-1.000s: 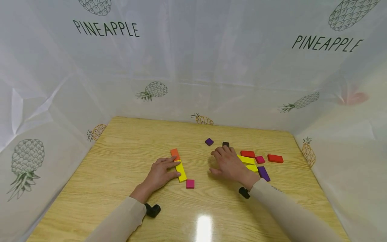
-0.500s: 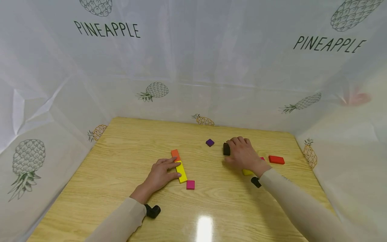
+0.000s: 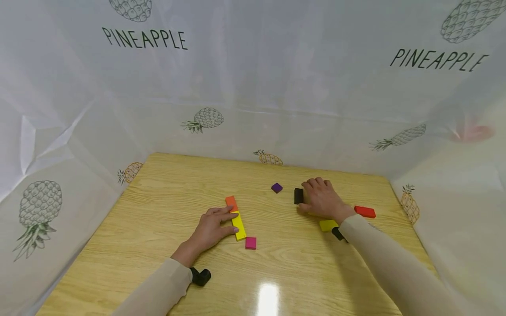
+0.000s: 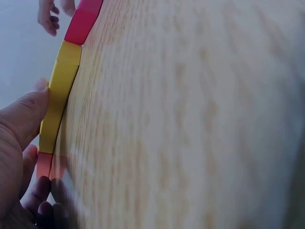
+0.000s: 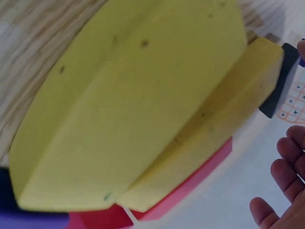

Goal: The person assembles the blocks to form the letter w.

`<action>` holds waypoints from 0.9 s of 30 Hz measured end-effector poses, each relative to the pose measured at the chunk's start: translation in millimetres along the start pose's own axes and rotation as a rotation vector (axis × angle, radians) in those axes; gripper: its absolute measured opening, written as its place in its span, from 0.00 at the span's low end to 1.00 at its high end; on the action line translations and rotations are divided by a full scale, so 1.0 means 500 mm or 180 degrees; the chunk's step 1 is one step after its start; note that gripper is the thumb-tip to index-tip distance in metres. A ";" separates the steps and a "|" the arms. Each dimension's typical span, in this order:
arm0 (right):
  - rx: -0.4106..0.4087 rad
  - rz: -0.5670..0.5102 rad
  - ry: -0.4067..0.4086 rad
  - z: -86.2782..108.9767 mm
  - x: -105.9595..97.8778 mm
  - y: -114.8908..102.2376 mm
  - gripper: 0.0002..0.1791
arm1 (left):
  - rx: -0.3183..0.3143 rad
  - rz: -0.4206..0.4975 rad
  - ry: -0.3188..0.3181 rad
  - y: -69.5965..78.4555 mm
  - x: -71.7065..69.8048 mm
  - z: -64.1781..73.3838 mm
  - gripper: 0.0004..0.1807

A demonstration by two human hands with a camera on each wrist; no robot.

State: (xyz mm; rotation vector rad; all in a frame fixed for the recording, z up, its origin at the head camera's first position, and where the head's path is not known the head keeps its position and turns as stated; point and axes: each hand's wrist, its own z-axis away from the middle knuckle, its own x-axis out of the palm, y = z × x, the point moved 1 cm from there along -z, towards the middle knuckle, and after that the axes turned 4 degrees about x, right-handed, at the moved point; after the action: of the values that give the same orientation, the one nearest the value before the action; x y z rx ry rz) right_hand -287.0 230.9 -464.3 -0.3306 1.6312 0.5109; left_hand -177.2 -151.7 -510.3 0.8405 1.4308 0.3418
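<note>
Right hand (image 3: 322, 199) moved toward table's (image 3: 189, 175) far edge, reaching, fingers loose; I'd pinch black block (image 3: 298, 196) next, left hand (image 3: 211, 228) uncurled.

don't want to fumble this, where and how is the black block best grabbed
Probably from above, pinching the black block mid-length across its long left and right sides: it is narrow that way, a gap parts it from the purple block, and the right hand is right beside it.
</note>
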 end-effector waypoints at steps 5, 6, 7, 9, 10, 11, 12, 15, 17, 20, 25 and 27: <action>0.0030 -0.0075 -0.0097 -0.011 0.015 -0.002 0.42 | 0.0006 0.0007 0.0002 -0.001 0.001 0.001 0.27; 0.0030 -0.0080 -0.0095 -0.013 0.017 -0.002 0.42 | 0.0005 -0.0001 0.0003 -0.002 0.001 0.001 0.28; 0.0031 -0.0094 -0.0095 -0.016 0.019 -0.002 0.41 | 0.0002 -0.0005 0.0003 -0.002 0.001 0.001 0.28; 0.0039 -0.0113 -0.0105 -0.020 0.023 -0.003 0.41 | -0.0006 -0.0020 0.0003 -0.003 0.001 0.001 0.28; 0.0044 -0.0119 -0.0111 -0.021 0.024 -0.003 0.41 | -0.0009 -0.0027 0.0003 -0.003 0.001 0.000 0.28; 0.0046 -0.0117 -0.0114 -0.023 0.025 -0.003 0.40 | -0.0008 -0.0033 0.0007 -0.003 0.000 0.000 0.28; 0.0054 -0.0120 -0.0125 -0.024 0.026 -0.004 0.40 | -0.0009 -0.0037 0.0008 -0.003 0.000 0.000 0.28; 0.0085 -0.0140 -0.0171 -0.024 0.027 -0.004 0.39 | 0.0001 -0.0040 0.0015 -0.003 0.000 0.000 0.28; 0.0104 -0.0155 -0.0197 -0.024 0.028 -0.005 0.38 | 0.0005 -0.0032 0.0017 -0.002 0.000 0.000 0.28; 0.0134 -0.0192 -0.0236 -0.024 0.030 -0.006 0.36 | 0.0012 -0.0041 0.0015 -0.002 0.000 0.000 0.28; 0.0173 -0.0237 -0.0274 -0.023 0.030 -0.008 0.36 | 0.0023 -0.0069 0.0007 -0.004 0.000 0.000 0.28; 0.0197 -0.0279 -0.0294 -0.023 0.029 -0.008 0.37 | 0.0031 -0.0070 0.0009 -0.004 0.000 0.000 0.28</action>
State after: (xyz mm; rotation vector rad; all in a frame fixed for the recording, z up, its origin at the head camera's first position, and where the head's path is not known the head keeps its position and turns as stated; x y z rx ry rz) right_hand -296.8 223.0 -478.5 -0.3263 1.5328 0.4029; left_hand -177.8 -152.8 -511.8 0.8318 1.4443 0.3196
